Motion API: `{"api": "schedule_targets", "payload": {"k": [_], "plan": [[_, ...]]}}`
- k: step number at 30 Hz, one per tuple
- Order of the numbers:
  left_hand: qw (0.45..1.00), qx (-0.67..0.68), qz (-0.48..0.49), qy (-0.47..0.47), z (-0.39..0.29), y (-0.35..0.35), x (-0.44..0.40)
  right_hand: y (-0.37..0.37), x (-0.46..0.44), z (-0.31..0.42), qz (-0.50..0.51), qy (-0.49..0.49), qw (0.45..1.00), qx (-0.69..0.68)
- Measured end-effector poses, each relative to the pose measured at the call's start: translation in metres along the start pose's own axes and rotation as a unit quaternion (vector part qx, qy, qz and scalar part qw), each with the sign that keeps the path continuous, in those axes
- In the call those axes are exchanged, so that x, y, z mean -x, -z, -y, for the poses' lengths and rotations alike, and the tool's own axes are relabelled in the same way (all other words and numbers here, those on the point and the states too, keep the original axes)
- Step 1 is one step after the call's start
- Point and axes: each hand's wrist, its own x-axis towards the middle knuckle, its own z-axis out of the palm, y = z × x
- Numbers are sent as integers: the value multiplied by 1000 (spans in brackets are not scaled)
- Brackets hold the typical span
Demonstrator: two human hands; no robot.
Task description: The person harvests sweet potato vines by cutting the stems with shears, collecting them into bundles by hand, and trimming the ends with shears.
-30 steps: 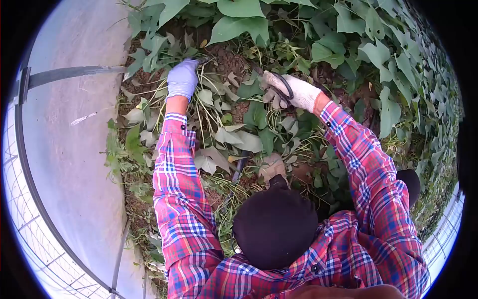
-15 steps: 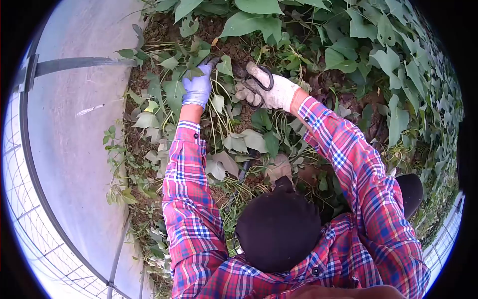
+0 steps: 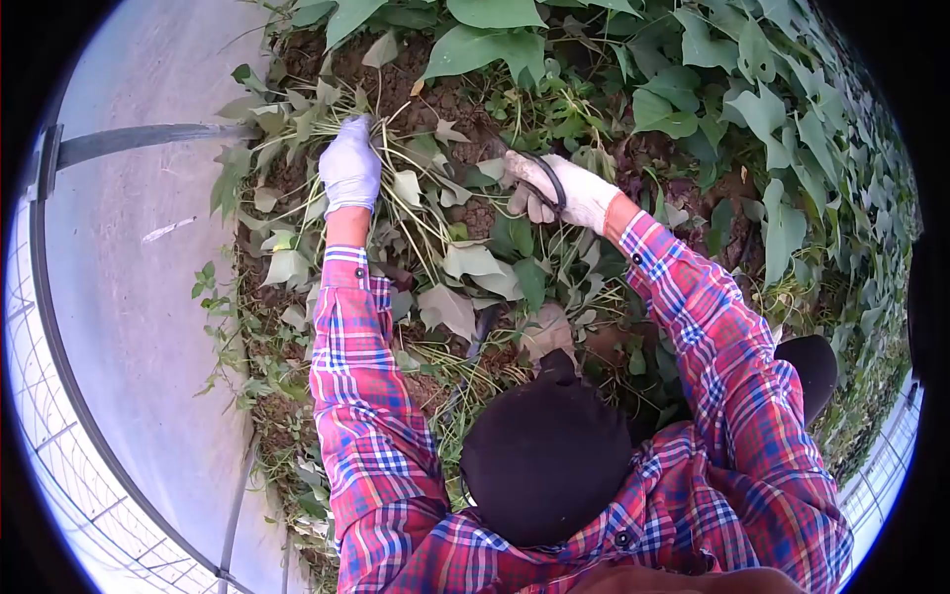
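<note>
My left hand (image 3: 349, 170), in a pale lavender glove, is closed around a bunch of leafy vines (image 3: 407, 186). Their thin stems fan out on both sides of the fist, and the leaves look like sweet potato leaves. To the right, my right hand (image 3: 576, 195) wears a white glove with soiled fingers and grips black-handled scissors (image 3: 555, 179). One handle loop shows over the fingers; the blades are hard to make out against the ground. Brown soil (image 3: 475, 119) shows between and beyond the two hands.
Dense green foliage (image 3: 762, 119) covers the right side and the top. On the left runs a pale sheet wall (image 3: 148, 287) with a dark curved bar (image 3: 148, 137). A dark cap (image 3: 549, 450) and plaid sleeves fill the bottom. A dark hose-like line (image 3: 482, 332) lies among the stems.
My left hand has drawn left and slightly toward me, with the vine stems now bunched in it. My right hand has shifted a little right with the scissors.
</note>
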Motion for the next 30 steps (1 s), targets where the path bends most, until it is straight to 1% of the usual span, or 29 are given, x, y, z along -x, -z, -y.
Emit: {"api": "schedule_targets", "payload": {"k": [1, 2, 4, 5, 7, 11, 13, 14, 16, 17, 20, 23, 25, 26, 28, 29, 30], "plan": [[997, 27, 39, 59, 1, 13, 3, 7, 5, 2, -17, 0, 999, 46], [998, 33, 21, 43, 7, 22, 7, 11, 6, 5, -26, -7, 997, 76], [994, 12, 64, 82, 10, 40, 11, 17, 5, 10, -33, -9, 990, 134], [993, 12, 77, 91, 8, 46, 14, 18, 3, 12, -33, -5, 990, 135], [993, 31, 76, 84, -1, 50, 13, 10, -3, 21, -69, -38, 972, 222], [991, 32, 113, 65, -12, 43, 7, 10, -30, 15, -109, -67, 949, 289], [991, 6, 120, 51, -17, 41, 7, 6, -33, 11, -116, -73, 947, 292], [991, 5, 124, 52, -17, 40, 5, 5, -31, 9, -127, -61, 953, 267], [995, 0, 99, 32, -20, 43, 1, -4, -15, 12, -131, -45, 967, 212], [993, 2, 107, 41, -22, 44, -1, -4, -14, 11, -129, -46, 967, 213], [995, -10, 92, -25, -25, 37, -11, 2, -17, 7, -115, -71, 970, 201], [991, -2, 77, -113, -34, 23, -29, 4, -36, 9, -125, -81, 957, 249], [980, -25, 132, -147, -50, 17, -44, 8, -45, 10, -123, -85, 957, 249], [973, -14, 111, -203, -55, 12, -51, 6, -40, 14, -119, -68, 963, 234], [957, -20, 129, -258, -72, 7, -60, -1, -30, 19, -119, -50, 963, 238], [957, -37, 140, -252, -72, -6, -62, -9, -25, 22, -119, -37, 963, 240], [968, 38, 156, -190, -70, -27, -65, -19, -23, 23, -143, -31, 953, 266]]}}
